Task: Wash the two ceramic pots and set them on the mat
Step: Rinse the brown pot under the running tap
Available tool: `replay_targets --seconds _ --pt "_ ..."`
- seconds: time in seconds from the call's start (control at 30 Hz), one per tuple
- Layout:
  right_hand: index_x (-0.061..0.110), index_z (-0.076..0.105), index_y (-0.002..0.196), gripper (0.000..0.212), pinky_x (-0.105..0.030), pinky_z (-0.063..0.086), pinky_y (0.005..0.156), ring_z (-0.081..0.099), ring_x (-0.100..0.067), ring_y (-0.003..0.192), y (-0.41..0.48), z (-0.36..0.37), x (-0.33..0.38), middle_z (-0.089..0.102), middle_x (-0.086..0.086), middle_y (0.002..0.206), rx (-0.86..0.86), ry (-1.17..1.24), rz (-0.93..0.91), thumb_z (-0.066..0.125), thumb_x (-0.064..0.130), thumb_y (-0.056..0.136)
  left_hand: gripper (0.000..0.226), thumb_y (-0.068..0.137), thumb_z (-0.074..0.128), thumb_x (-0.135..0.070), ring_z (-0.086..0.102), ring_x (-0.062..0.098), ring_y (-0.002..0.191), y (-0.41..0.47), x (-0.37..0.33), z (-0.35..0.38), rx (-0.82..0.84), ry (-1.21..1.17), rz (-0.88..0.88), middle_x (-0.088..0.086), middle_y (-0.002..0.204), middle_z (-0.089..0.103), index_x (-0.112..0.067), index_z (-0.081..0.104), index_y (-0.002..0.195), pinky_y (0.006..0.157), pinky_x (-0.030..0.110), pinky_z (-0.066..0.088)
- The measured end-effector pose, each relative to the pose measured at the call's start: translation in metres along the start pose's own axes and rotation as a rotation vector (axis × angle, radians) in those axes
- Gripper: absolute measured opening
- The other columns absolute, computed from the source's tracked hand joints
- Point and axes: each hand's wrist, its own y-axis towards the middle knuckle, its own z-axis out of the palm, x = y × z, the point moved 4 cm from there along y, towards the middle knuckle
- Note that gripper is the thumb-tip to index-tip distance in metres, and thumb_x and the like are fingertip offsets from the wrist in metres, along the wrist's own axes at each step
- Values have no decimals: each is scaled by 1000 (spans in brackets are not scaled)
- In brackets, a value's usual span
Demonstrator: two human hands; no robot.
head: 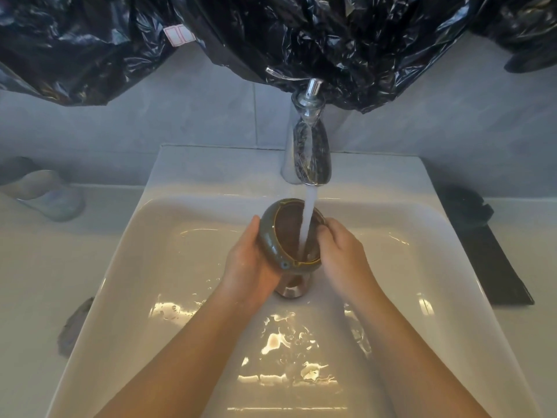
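Observation:
A round grey-green ceramic pot (271, 233) with a brown inside is held over the white sink (168, 236), its mouth tipped toward me. Water from the chrome tap (310, 152) runs straight into it. My left hand (250, 260) cups the pot's left side and underside. My right hand (340, 251) grips the right rim, with fingers curled over the edge into the pot. A dark mat (494, 260) lies on the counter at the right, with a dark rounded object (461, 206) at its far end; I cannot tell what it is.
The sink drain (292, 289) sits just below the pot. A pale rounded dish (45, 191) rests on the counter at the left. A grey cloth-like scrap (75, 327) lies by the sink's left edge. Black plastic sheeting (271, 34) hangs over the wall above the tap.

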Motion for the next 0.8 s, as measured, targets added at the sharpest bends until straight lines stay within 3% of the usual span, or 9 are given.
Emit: replay_targets --seconds 0.13,0.23,0.33,0.43,0.5,0.57,0.63,0.7,0.8 --pt "16 57 108 20 -4 41 56 57 0 78 1 0 -2 61 10 87 -54 124 20 39 24 105 31 100 38 -16 67 22 100 -3 -14 -6 -229 362 202 19 112 68 -5 65 111 92 45 50" --pt "17 59 114 21 -1 41 60 57 3 82 3 -3 -4 61 15 91 -102 143 1 42 24 104 42 81 38 7 63 9 97 -17 -41 -10 -398 1044 701 -2 105 67 -16 65 103 92 36 52" --pt "17 61 115 20 -1 41 59 58 7 78 2 -5 -4 62 15 90 -125 147 -12 46 24 103 43 69 38 -5 57 12 101 -28 -41 7 37 1537 962 -6 101 67 -16 70 95 94 34 43" --pt "16 62 114 20 0 40 59 58 7 78 2 -4 -5 63 15 88 -126 135 -23 50 25 101 37 79 49 -30 47 10 128 -29 -23 8 289 2039 942 -10 123 63 -25 66 112 114 56 17" --pt "18 63 113 19 0 40 59 60 9 75 1 -1 -5 64 17 88 -101 115 -32 52 27 100 57 83 52 -47 32 13 141 -23 -12 5 318 2302 822 -5 147 45 -25 49 135 111 69 4" --pt "19 65 112 20 0 40 60 59 14 74 0 1 -5 65 18 88 -78 99 -34 52 27 99 60 83 60 -37 26 13 143 -18 -5 8 376 2310 709 -4 151 38 -24 41 139 109 71 -5" --pt "17 65 112 21 0 39 61 58 11 76 0 0 -6 64 18 88 -92 99 -26 51 26 100 52 81 63 -19 38 8 134 -18 -2 12 428 2125 641 -11 139 50 -29 49 130 111 66 -11" --pt "16 66 113 22 0 40 62 58 7 81 2 -6 -7 65 15 89 -128 124 -22 51 25 100 45 73 63 -15 60 8 109 -22 -10 11 407 2035 786 -13 110 68 -29 63 116 111 66 0" --pt "17 65 112 20 -1 42 60 60 6 81 4 -7 -6 66 12 92 -111 157 -29 53 26 99 16 74 65 -21 66 12 78 -19 -24 0 393 2219 990 -9 77 65 -28 70 88 109 68 18"
